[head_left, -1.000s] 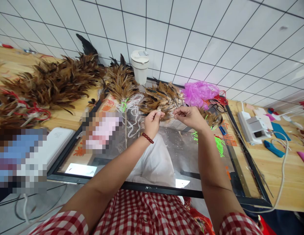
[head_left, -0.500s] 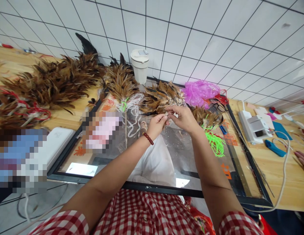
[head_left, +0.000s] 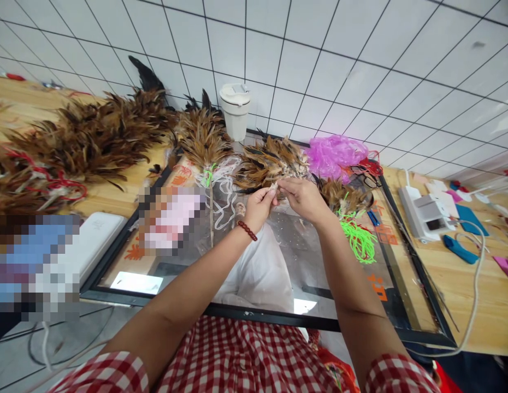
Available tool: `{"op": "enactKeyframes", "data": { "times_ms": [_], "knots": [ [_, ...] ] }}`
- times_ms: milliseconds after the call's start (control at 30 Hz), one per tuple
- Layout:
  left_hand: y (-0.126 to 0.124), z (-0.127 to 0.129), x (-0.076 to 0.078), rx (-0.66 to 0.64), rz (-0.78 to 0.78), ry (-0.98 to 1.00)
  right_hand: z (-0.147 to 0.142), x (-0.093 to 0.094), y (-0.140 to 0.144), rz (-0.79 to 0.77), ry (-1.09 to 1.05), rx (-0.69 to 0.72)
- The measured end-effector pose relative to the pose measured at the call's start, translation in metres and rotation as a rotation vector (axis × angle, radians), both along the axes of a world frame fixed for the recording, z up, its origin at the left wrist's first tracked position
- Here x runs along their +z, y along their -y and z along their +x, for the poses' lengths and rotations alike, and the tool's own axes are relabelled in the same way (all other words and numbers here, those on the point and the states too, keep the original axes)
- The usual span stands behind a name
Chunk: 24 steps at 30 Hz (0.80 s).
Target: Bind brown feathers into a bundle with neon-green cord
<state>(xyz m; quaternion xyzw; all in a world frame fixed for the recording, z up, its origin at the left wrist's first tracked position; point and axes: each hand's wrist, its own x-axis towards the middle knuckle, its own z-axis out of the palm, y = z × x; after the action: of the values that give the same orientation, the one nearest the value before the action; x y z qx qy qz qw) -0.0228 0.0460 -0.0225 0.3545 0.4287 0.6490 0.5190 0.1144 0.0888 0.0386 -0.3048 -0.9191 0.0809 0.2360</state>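
Observation:
Over the glass panel (head_left: 303, 262), my left hand (head_left: 260, 204), with a dark red bead bracelet at its wrist, pinches a small pale tuft (head_left: 273, 186) that looks like the base of a feather. My right hand (head_left: 301, 196) is close against it, thumb and fingers pinched together; what lies between them is too small to make out. Just beyond both hands lies a heap of loose brown feathers (head_left: 266, 161). Left of the hands, a feather duster (head_left: 202, 136) with green string at its neck rests on its thin stick.
A white lidded cup (head_left: 235, 112) stands by the tiled wall. Purple plastic (head_left: 336, 155), eyeglasses (head_left: 366, 177) and bright green strings (head_left: 358, 237) lie at right. Finished-looking feather bundles (head_left: 94, 136) fill the left. A white power strip (head_left: 420, 213) and cable (head_left: 475, 295) are far right.
My right hand's fingers have drawn slightly back and straightened, and the pale tuft in my left fingers shows more. At the far right edge, another person's hand has left the view.

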Motion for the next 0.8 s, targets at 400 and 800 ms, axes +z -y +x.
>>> {"op": "enactKeyframes", "data": {
  "times_ms": [400, 800],
  "knots": [
    [-0.0009, 0.0013, -0.0005, -0.025, -0.013, 0.074, 0.0011, 0.0001, 0.0006, 0.019, 0.051, -0.004],
    [0.0015, -0.0011, 0.0011, -0.127, 0.053, 0.084, 0.0012, -0.0048, -0.0032, -0.229, -0.185, 0.079]
  ]
}}
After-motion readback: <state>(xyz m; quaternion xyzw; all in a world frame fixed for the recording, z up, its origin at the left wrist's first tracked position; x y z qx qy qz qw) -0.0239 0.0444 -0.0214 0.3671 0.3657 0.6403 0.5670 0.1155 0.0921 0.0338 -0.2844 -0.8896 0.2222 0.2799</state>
